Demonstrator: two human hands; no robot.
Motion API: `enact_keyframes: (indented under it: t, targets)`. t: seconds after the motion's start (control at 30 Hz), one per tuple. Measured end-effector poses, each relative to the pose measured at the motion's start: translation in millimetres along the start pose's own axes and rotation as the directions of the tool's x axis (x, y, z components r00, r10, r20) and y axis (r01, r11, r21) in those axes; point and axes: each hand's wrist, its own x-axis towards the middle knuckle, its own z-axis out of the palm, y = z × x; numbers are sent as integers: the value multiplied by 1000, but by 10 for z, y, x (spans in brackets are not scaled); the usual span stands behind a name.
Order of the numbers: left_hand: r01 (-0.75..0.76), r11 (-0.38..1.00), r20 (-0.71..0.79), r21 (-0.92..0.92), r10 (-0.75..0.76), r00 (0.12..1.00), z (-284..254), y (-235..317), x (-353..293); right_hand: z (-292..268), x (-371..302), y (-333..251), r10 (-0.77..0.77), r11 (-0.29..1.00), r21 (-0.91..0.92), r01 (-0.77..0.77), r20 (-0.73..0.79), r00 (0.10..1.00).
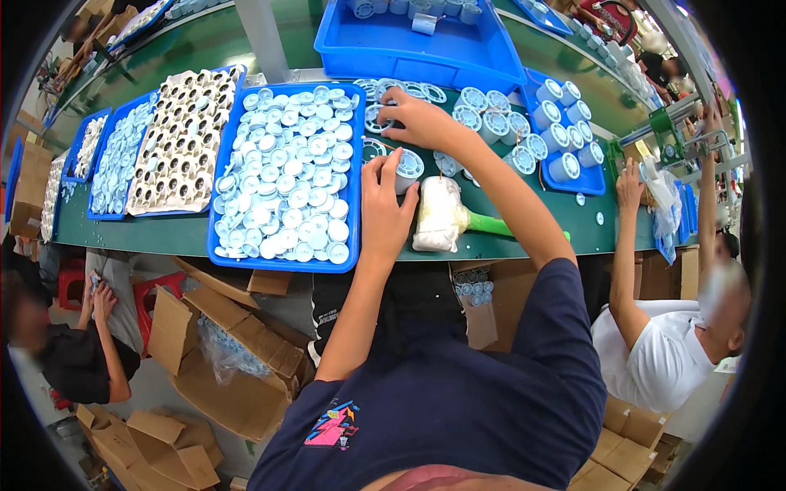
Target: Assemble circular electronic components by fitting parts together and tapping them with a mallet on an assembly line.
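Note:
My left hand (pixel 388 200) is closed around the side of a light blue cylindrical plastic part (pixel 409 166) standing on the green bench. Its spoked round top faces up. Above it, my right hand (pixel 419 116) reaches in, with curved fingers and thumb apart, over light blue spoked discs (pixel 374 120); whether it touches one is unclear. Beside the cylinder lies a mallet with a white wrapped head (pixel 440 214) and a green handle (pixel 491 226), partly under my right forearm. More light blue cylinders (pixel 494 124) stand grouped to the right of my right hand.
A blue tray (pixel 358 237) of small light blue caps sits left of my hands, with an egg-crate tray (pixel 182 139) beyond. A deep blue bin (pixel 422 61) stands behind. Right is a blue tray (pixel 596 182) of cylinders, then a co-worker's arm (pixel 626 245). Cardboard boxes (pixel 237 360) lie below.

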Motion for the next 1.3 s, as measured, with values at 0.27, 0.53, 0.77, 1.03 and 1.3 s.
enact_keyframes:
  t: [0.27, 0.53, 0.77, 1.03, 1.3]
  targets:
    - [31, 999, 7, -22, -31, 999, -45, 26, 9, -347, -724, -672, 212, 974, 131, -183, -255, 943]
    - [32, 997, 18, -66, -31, 999, 33, 23, 9, -78, -1465, -904, 351, 935, 82, -346, -360, 864]
    - [40, 995, 5, -94, -40, 999, 14, -2, 15, -100, -641, -925, 137, 988, 122, -97, -385, 912]
    - [96, 974, 27, -204, -93, 995, 43, -40, -4, 189, 351, -833, 108, 974, -211, -77, 136, 985]
    - [137, 975, 55, -174, -129, 990, 70, -30, -2, 161, 282, -650, 136, 989, 70, -127, -139, 981]
